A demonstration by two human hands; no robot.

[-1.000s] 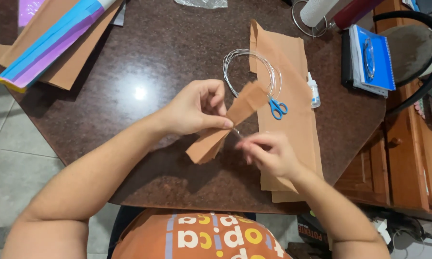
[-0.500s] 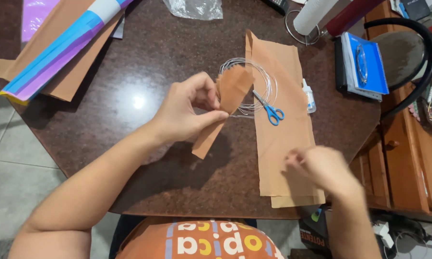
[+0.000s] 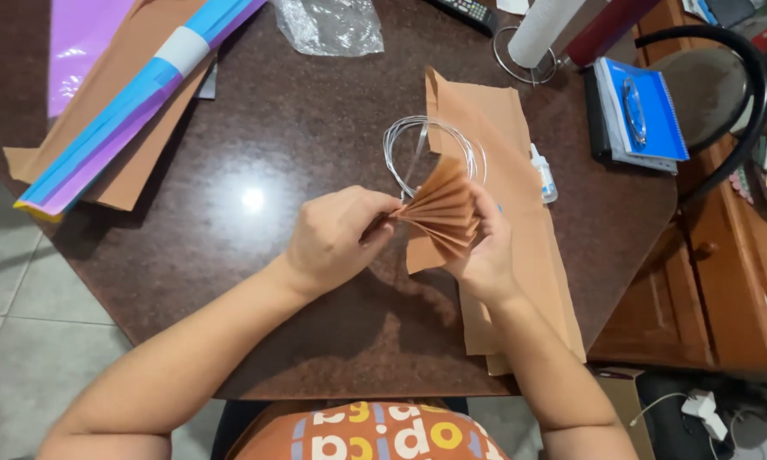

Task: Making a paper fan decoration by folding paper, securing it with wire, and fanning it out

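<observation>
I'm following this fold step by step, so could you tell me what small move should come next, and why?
Probably spread the pleats wider with the right hand: the brown accordion-pleated paper fan is only partly open, while the left hand pinches its narrow end.

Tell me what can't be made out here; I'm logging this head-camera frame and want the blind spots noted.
- Scissors: none visible in the head view; the folded paper fan and right hand cover that patch of brown paper sheets.
- Pinched end of the fan: hidden inside the left hand.
- Wire coil: near side hidden behind the fan.
- White roll and purple sheet: cut off by the top edge.
</observation>
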